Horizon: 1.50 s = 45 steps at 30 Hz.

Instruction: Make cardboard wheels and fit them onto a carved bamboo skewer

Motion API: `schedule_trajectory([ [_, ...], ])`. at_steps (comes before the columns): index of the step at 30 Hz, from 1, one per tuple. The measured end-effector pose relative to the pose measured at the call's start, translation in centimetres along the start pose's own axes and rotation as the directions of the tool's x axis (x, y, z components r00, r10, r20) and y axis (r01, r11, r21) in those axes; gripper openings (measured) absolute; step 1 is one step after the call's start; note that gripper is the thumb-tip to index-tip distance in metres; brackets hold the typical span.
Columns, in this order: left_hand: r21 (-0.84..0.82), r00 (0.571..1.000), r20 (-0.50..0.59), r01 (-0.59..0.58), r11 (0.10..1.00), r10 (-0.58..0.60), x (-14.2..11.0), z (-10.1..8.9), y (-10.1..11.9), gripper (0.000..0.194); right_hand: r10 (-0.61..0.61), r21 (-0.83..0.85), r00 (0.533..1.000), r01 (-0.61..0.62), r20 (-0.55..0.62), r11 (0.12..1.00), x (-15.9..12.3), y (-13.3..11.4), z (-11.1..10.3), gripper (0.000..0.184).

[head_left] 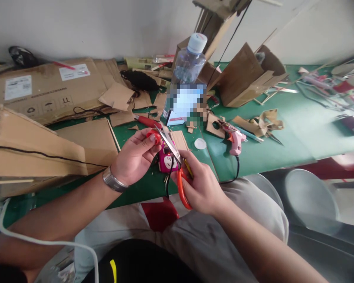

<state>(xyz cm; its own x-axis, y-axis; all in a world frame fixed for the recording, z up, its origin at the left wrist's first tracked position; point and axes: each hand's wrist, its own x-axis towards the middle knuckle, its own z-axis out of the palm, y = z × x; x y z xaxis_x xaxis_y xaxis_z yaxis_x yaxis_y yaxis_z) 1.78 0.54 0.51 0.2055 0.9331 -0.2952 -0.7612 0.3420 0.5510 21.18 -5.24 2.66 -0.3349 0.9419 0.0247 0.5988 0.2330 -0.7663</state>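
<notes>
My left hand [135, 155], with a watch on its wrist, pinches a small red round piece [153, 136] that looks like a bottle cap. In my right hand [203, 181] are scissors [181, 179] with orange handles. Their metal blades point up and left, and the tips reach the red piece; whether they touch it I cannot tell. Behind the blades lies a purple power socket [168, 162] with a white face, partly hidden. A red pen-like tool [147, 120] rests just beyond my left fingers.
A water bottle [187, 65] stands behind a lit phone [179, 106]. On the green table [286, 145] lie a pink glue gun [236, 142], a white disc [200, 144] and cardboard scraps. A large flat carton [47, 90] lies left; a cardboard box [247, 78] stands right. Grey stools [309, 196] are below.
</notes>
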Motion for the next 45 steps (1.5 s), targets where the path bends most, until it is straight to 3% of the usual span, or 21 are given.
schedule_trajectory([
  [7, 0.009, 0.996, 0.090, 0.015, 1.000, -0.016, -0.2, 0.1, -0.3, 0.033, -0.052, -0.087, 0.996, 0.045, -0.079, 0.995, 0.0, 0.0, 1.1, 0.043],
  [13, 0.000, 0.996, 0.088, -0.010, 1.000, 0.010, -0.1, 0.0, -0.3, 0.033, -0.079, -0.146, 0.990, 0.061, -0.118, 0.987, 0.0, 0.0, 1.1, 0.043],
  [24, 0.015, 0.996, 0.085, -0.037, 0.999, 0.036, 0.1, -0.3, -0.5, 0.033, -0.093, -0.188, 0.991, 0.073, -0.099, 0.980, -0.3, 0.1, 0.5, 0.039],
  [33, 0.149, 0.974, 0.197, -0.142, 0.979, 0.112, 0.3, -0.1, 0.2, 0.030, -0.057, -0.203, 0.998, 0.061, 0.025, 0.977, -0.4, -0.4, -0.4, 0.039],
  [45, 0.211, 0.980, 0.165, -0.145, 0.967, 0.111, -0.1, 0.2, 0.8, 0.034, -0.087, -0.232, 0.996, 0.083, -0.007, 0.969, -0.3, -0.1, -0.8, 0.037],
])
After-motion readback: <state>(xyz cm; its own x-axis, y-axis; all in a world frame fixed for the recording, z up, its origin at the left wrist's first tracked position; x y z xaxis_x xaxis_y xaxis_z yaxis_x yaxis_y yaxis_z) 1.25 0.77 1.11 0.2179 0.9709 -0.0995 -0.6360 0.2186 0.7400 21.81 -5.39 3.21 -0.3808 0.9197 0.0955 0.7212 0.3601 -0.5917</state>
